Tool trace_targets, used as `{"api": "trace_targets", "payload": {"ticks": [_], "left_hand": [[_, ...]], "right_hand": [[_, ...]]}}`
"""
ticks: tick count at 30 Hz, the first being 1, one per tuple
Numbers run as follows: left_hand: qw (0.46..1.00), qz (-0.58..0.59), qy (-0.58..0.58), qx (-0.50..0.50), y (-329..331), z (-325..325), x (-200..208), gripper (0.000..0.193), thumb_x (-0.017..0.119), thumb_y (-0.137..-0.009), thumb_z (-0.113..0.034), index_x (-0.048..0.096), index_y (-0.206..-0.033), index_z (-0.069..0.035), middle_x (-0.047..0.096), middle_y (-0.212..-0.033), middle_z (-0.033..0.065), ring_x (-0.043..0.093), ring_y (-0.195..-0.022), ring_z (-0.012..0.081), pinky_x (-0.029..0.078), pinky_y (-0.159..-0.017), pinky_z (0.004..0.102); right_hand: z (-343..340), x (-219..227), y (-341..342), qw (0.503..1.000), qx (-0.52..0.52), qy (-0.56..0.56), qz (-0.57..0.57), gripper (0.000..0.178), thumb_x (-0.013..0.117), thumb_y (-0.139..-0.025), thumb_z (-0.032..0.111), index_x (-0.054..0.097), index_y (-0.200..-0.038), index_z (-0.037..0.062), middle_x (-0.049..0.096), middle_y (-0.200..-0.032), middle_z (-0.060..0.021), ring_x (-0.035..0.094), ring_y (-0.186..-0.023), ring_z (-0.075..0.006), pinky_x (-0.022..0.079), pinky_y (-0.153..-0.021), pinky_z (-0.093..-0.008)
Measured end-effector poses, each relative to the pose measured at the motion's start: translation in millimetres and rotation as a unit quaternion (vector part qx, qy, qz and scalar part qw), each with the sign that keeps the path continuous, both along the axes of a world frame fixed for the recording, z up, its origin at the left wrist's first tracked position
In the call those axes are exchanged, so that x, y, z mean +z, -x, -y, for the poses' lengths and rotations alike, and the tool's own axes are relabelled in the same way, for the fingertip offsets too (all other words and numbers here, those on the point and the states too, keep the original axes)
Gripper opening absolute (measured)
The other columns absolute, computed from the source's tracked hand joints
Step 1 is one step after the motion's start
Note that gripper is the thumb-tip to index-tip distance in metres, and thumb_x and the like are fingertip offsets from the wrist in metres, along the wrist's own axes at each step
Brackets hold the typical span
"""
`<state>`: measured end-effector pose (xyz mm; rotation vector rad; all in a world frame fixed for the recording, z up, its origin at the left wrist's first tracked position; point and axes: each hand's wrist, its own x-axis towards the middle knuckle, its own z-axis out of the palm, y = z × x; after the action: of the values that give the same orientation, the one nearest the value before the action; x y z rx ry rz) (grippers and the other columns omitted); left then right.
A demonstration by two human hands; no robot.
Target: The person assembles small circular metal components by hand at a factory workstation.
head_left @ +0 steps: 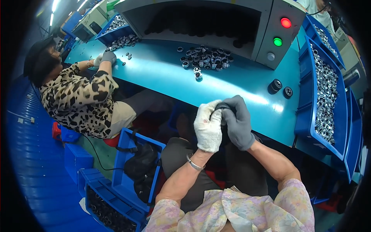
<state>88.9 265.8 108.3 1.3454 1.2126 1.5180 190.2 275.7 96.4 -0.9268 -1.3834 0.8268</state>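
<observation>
Just off the near edge of the teal table, my left hand (208, 125) in a white knit glove and my right hand (239, 121) in a grey glove meet. Both are closed around a small black round part (221, 106), mostly hidden by the fingers. On the table to the right sit a black cylindrical part (275, 86) and a shorter black round part (288, 92). Farther off lies a pile of shiny silver ring-shaped parts (206, 58), with a short stack of silver parts (198, 73) in front of it.
A grey machine housing (266, 42) with lit red and green buttons stands behind the pile. Blue bins (305, 104) of silver parts line the right. At left, a gloved co-worker (77, 89) handles parts. A blue crate (127, 176) holding a black bag stands at lower left.
</observation>
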Motion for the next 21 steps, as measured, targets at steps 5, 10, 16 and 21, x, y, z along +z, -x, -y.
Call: {"api": "trace_targets", "payload": {"ticks": [5,10,16,21], "left_hand": [[0.996,0.016,0.086,-0.020,7,-12,-3,0.024,0.052,-0.092,0.003,0.058,-0.115,0.003,0.063,-0.106,0.0072,0.059,-0.095,0.0115,0.049,-0.083,0.0239],[0.998,-0.057,0.014,-0.030,13,-8,-8,0.026,0.058,-0.086,0.004,0.060,-0.111,0.001,0.059,-0.096,0.0094,0.061,-0.086,0.0180,0.052,-0.073,0.0288],[0.983,-0.171,-0.070,-0.004,14,0,-14,0.026,0.060,-0.081,0.005,0.062,-0.106,0.000,0.059,-0.090,0.0130,0.061,-0.080,0.0261,0.050,-0.073,0.0337],[0.985,-0.163,-0.055,-0.017,26,1,-6,0.023,0.061,-0.080,0.004,0.063,-0.103,0.000,0.060,-0.088,0.0129,0.062,-0.082,0.0269,0.050,-0.075,0.0346]], "right_hand": [[-6,5,1,0.979,0.043,0.140,-0.141,0.017,0.055,-0.088,0.001,0.055,-0.105,-0.0011,0.061,-0.088,-0.0063,0.056,-0.072,-0.0098,0.049,-0.063,-0.0264],[-1,-5,-10,0.999,0.034,0.032,0.012,0.023,0.056,-0.085,0.000,0.056,-0.108,-0.0011,0.062,-0.092,-0.0133,0.062,-0.078,-0.0224,0.050,-0.068,-0.0331],[9,-2,-9,0.989,-0.009,-0.026,0.143,0.025,0.058,-0.082,-0.001,0.057,-0.107,-0.0003,0.061,-0.092,-0.0173,0.061,-0.080,-0.0312,0.049,-0.069,-0.0361],[14,10,-5,0.987,0.067,0.144,0.037,0.020,0.052,-0.085,-0.001,0.056,-0.104,-0.0017,0.063,-0.089,-0.0122,0.061,-0.075,-0.0174,0.050,-0.067,-0.0310]]}}
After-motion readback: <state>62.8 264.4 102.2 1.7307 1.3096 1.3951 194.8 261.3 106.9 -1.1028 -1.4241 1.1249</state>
